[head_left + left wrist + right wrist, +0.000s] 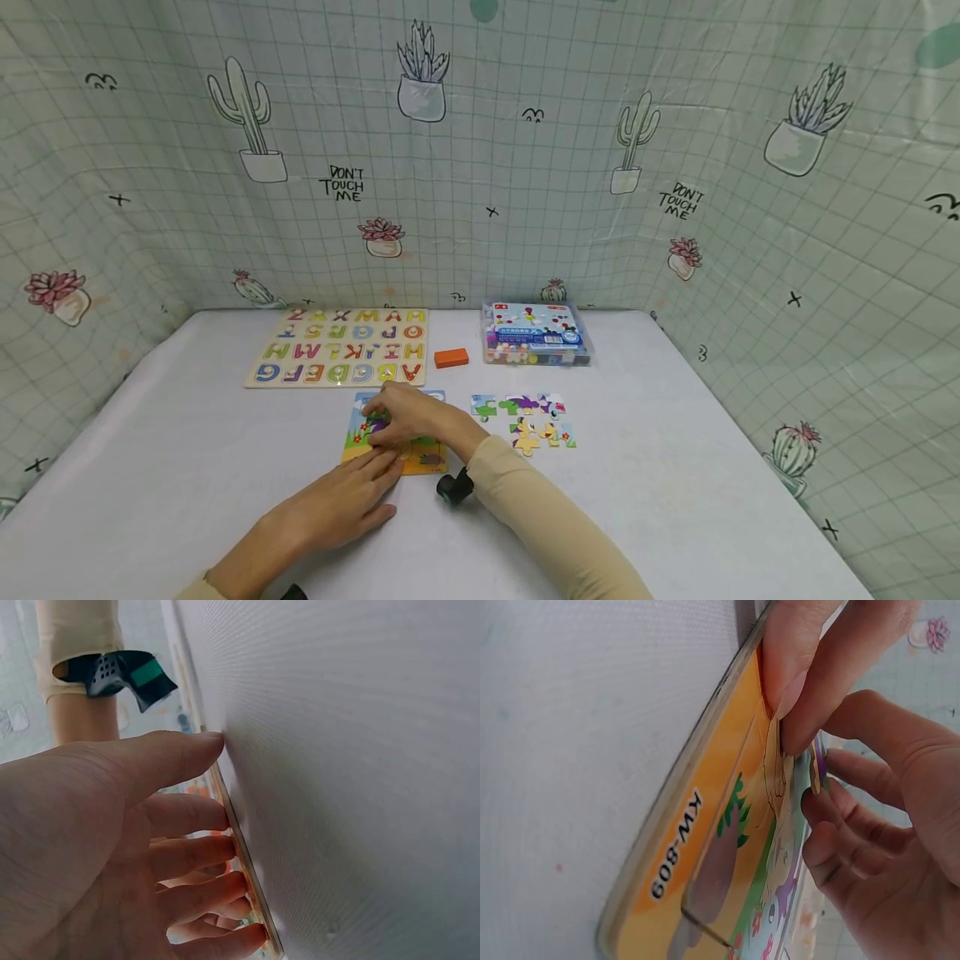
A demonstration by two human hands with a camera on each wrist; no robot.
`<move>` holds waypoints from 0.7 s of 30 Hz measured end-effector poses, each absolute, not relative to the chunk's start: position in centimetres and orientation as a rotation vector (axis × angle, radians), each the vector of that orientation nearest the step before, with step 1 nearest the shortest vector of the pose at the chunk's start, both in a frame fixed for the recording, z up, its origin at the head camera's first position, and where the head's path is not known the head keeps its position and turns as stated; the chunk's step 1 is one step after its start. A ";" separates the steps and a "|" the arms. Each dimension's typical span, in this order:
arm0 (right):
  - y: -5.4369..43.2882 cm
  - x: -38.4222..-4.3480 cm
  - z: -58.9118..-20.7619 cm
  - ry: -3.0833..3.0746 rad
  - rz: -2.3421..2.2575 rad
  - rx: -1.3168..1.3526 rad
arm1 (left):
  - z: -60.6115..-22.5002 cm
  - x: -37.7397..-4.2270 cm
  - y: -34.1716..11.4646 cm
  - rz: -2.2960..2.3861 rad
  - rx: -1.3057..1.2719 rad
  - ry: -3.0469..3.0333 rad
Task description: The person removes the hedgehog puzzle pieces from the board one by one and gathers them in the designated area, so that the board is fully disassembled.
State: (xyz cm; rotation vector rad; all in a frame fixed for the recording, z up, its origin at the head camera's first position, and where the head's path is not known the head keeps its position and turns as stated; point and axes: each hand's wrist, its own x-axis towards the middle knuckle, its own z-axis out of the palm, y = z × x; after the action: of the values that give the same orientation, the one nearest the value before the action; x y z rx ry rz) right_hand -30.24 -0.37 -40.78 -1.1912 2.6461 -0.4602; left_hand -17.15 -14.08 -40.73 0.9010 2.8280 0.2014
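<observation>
A jigsaw puzzle board (427, 468) with a colourful cartoon picture lies on the white table before me. My right hand (412, 415) is over its middle. In the right wrist view, a thin jigsaw puzzle piece (816, 769) with a purple and yellow face stands on edge, pinched between the right thumb and fingers. My left hand (345, 500) reaches in from the near left, its fingers extended. Its fingertips (784, 694) press on the board's near part, while the thumb stays off to the side. Both hands cover part of the picture.
Several loose puzzle pieces (527, 435) lie right of the board, some of them joined or touching. Behind are a wooden alphabet board (337, 385), an orange block (451, 358) and a clear plastic box (536, 335) of small coloured parts. A patterned cloth (450, 167) hangs behind the table.
</observation>
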 end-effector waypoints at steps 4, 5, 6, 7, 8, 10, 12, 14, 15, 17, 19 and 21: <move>-0.4 -30.2 -40.8 2.655 -0.442 -1.205 | -40.7 -17.1 -14.1 0.208 0.916 2.830; -0.4 -30.2 -40.8 2.659 -0.434 -1.208 | -40.7 -17.1 -14.1 0.211 0.915 2.830; -0.4 -30.1 -40.8 2.663 -0.428 -1.209 | -40.7 -17.1 -14.1 0.214 0.916 2.830; -0.4 -30.1 -40.8 2.669 -0.419 -1.212 | -40.7 -17.1 -14.1 0.215 0.917 2.831; -0.4 -30.1 -40.8 2.675 -0.411 -1.212 | -40.7 -17.1 -14.1 0.215 0.914 2.829; -0.4 -30.0 -40.7 2.689 -0.390 -1.211 | -40.7 -17.1 -14.1 0.218 0.909 2.826; -0.3 -30.0 -40.7 2.702 -0.382 -1.204 | -40.7 -17.2 -14.1 0.215 0.903 2.827; -0.1 -29.9 -40.7 2.713 -0.374 -1.198 | -40.8 -17.2 -14.1 0.219 0.901 2.825; 0.0 -29.9 -40.7 2.715 -0.378 -1.191 | -40.8 -17.1 -14.1 0.224 0.902 2.825; 0.4 -29.9 -40.6 2.716 -0.392 -1.174 | -40.8 -17.1 -14.2 0.228 0.898 2.826; 1.0 -29.9 -40.5 2.713 -0.407 -1.163 | -40.8 -17.0 -14.2 0.232 0.894 2.826; 1.8 -30.0 -40.4 2.712 -0.415 -1.159 | -40.7 -17.0 -14.2 0.231 0.889 2.825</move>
State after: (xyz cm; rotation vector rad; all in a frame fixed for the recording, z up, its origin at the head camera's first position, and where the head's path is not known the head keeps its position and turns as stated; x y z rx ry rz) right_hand -29.99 1.77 -40.45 -1.1589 2.7115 -0.4148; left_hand -17.04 -14.15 -40.73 0.8894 2.8252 0.2312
